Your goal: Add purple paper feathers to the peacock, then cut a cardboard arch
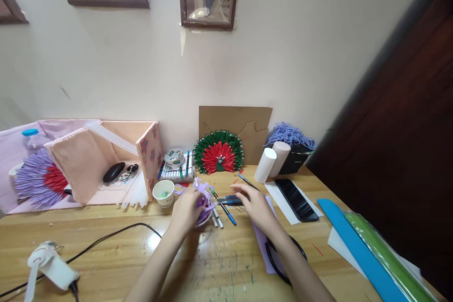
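Observation:
My left hand (187,210) is closed on curled lilac paper strips (205,194) above a small bowl (205,221), whose inside is mostly covered. Just right of it lies a pair of pliers or scissors (228,201) with dark blue handles; its exact kind is unclear. My right hand (256,205) is beside those handles, thumb and fingers apart, with no clear grip on them. Several marker pens (227,214) lie between the two hands. Beneath my right forearm is a lilac sheet (262,240), along with a black loop (276,259).
A paper cup (163,193) stands left of my left hand. Behind are a red and green peacock craft (219,153), cardboard (255,146) and a pink box (81,165). A phone (296,200), white rolls (265,165) and a blue roll (357,245) are on the right. A glue gun (53,266) lies left.

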`<state>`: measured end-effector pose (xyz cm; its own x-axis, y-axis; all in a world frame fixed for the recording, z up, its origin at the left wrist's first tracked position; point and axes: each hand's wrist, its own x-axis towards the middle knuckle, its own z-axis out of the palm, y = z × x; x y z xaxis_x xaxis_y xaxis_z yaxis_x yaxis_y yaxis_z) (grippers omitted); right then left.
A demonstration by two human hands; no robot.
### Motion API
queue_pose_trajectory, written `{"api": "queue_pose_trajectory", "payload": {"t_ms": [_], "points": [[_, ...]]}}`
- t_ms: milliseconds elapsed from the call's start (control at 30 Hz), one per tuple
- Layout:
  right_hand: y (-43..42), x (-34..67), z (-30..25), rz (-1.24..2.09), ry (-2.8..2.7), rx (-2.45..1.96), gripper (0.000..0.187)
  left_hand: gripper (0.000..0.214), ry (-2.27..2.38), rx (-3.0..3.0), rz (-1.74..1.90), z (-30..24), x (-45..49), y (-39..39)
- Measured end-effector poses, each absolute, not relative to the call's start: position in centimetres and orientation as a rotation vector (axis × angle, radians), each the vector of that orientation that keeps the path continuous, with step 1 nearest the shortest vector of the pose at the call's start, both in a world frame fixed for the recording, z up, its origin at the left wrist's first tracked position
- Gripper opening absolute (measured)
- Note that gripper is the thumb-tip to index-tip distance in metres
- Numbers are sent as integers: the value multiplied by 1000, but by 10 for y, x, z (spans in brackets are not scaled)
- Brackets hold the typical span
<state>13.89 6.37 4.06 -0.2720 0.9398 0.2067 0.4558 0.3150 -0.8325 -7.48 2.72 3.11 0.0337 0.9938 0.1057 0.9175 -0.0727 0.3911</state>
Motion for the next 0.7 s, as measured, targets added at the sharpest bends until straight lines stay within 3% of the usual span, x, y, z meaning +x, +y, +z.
{"api": "queue_pose_trajectory", "payload": {"t_ms": [67, 133, 233, 367, 467, 600, 700], "points": [[57, 169, 33, 820, -1942, -1419, 21, 15, 2035, 2051, 393, 23, -74, 32], [45, 203, 21, 737, -2049, -1667, 8, 13, 2037, 2039, 328, 20, -77, 35], [23, 240, 1, 665, -2105, -1911, 16, 15, 1998, 2064, 240, 29, -82, 33], [2, 248, -16, 628, -2098, -1878, 23, 23, 2108, 2141, 261, 60, -73, 12], [0, 246, -18, 669, -2009, -1832, 20, 34, 2252, 2189, 475, 71, -38, -4], [4, 264, -17, 822, -1732, -1697, 15, 28, 1627, 2300, 493, 38, 40, -4], [9, 287, -18, 778, -1626, -1698, 22, 57, 1367, 2454, 409, -3, 90, 10]]}}
